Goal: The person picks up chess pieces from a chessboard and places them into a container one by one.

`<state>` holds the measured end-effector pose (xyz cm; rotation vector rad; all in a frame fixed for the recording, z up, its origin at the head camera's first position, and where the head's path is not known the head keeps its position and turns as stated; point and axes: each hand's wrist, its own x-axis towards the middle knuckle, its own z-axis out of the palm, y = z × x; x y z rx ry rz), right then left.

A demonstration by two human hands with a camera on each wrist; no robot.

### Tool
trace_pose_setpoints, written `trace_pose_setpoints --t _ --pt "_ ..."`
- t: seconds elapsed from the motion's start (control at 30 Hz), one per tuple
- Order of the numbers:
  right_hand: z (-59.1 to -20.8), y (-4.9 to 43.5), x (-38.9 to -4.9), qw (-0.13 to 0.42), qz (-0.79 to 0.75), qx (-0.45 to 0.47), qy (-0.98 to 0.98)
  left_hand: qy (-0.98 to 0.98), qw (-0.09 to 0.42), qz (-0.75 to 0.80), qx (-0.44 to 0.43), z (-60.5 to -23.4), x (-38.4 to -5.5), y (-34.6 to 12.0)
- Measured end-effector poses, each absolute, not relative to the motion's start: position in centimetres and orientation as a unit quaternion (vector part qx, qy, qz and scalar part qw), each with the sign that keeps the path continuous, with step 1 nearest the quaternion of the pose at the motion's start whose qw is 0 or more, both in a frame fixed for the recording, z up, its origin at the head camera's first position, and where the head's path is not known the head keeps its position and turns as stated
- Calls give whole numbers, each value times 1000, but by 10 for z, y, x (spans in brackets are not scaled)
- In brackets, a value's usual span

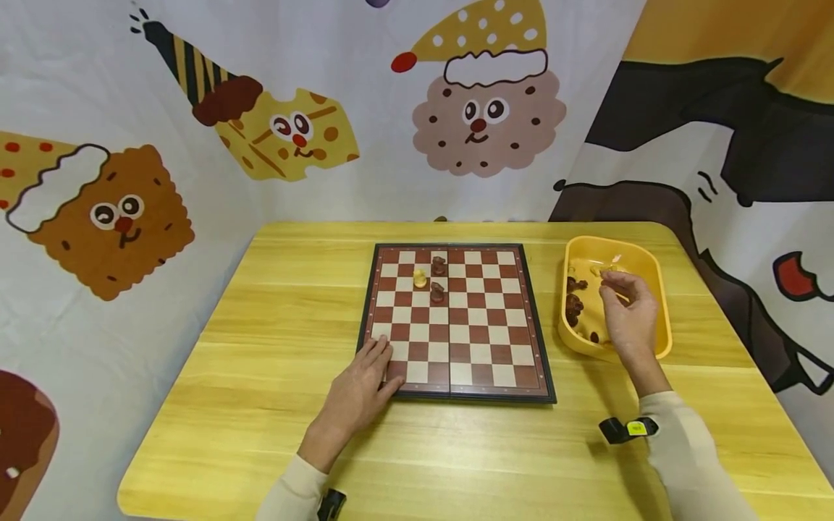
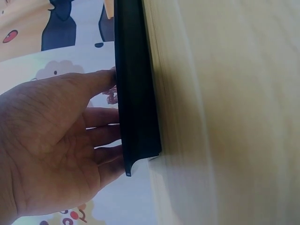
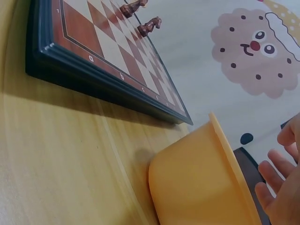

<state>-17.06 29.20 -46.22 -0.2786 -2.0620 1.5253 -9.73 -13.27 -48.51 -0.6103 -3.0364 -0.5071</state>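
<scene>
Bare left hand (image 1: 357, 391), bare right hand (image 1: 633, 318), cream left sleeve (image 1: 293, 490), cream right sleeve (image 1: 691, 452), black right-wrist device (image 1: 614, 430) with yellow patch (image 1: 636, 428), black left-wrist device (image 1: 331, 504)

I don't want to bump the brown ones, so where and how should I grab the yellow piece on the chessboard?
I'd pinch the yellow piece near its top, coming down from its left side. It seems to stand upright, and the two nearby brown pieces are to its right, so the left looks roomier.
</scene>
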Motion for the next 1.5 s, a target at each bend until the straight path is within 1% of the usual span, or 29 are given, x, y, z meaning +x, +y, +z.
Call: trace_pose_setpoints --t 0.33,0.53,0.63,0.8,0.93,1.03,1.17,1.37,1.5 --pt "-462 280 -166 261 551 -91 -788 -967 2 -166 -194 -486 -95 -133" --pt "-459 271 -166 285 580 -53 -761 -966 5 -168 -196 -485 -96 -133" --pt "-457 265 -167 281 595 -28 -752 -966 -2 -169 -195 -485 -96 -133" --pt "-451 254 -165 255 580 15 -774 -966 -7 -169 -196 -484 -96 -132" --pt "-436 237 -157 227 566 61 -790 -967 -6 -163 -197 -485 -96 -132" --pt "-426 224 -151 206 578 96 -784 -967 -7 -162 -199 -485 -96 -133" --pt "-425 210 -150 184 600 131 -767 -967 -3 -159 -200 -484 -96 -133" --pt "-434 194 -152 133 620 141 -760 -966 2 -162 -200 -484 -97 -133" --pt "-436 183 -153 102 592 139 -787 -966 2 -164 -198 -485 -97 -132"
